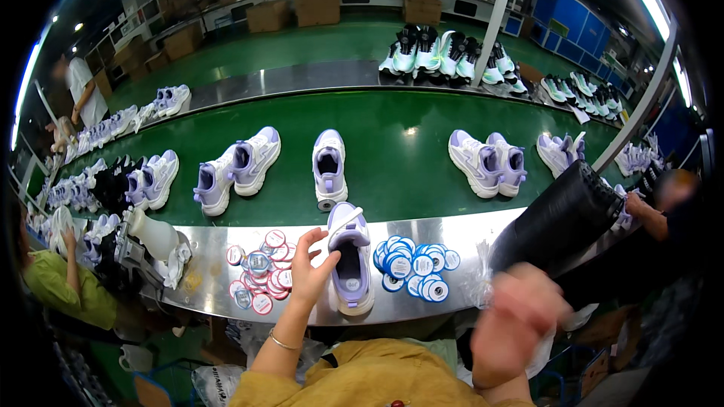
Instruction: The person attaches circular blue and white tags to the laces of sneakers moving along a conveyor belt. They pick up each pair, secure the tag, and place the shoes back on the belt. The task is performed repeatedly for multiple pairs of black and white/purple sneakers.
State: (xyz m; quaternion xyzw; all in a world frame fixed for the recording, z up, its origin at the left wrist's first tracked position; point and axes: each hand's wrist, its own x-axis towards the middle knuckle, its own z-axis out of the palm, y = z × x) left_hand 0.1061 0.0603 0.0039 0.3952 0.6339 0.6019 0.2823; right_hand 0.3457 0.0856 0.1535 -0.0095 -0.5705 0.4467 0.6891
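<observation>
Left forearm comes up from lower edge, bracelet at wrist, left hand [311, 270] open with fingers spread and thumb out, palm turned right; right hand [519, 315] raised close to camera, motion-blurred, fingers apparently curled in, grip state unclear, well apart from left.

Under my left grip [311, 271] the tabletop [211, 245] is brushed metal, dully shiny. The sneaker [351, 267] it touches looks like soft matt cloth with a smooth rubbery sole. Glossy paper stickers [260, 275] lie left of it. Beyond, the belt [392, 151] is smooth green, slightly glossy.
</observation>
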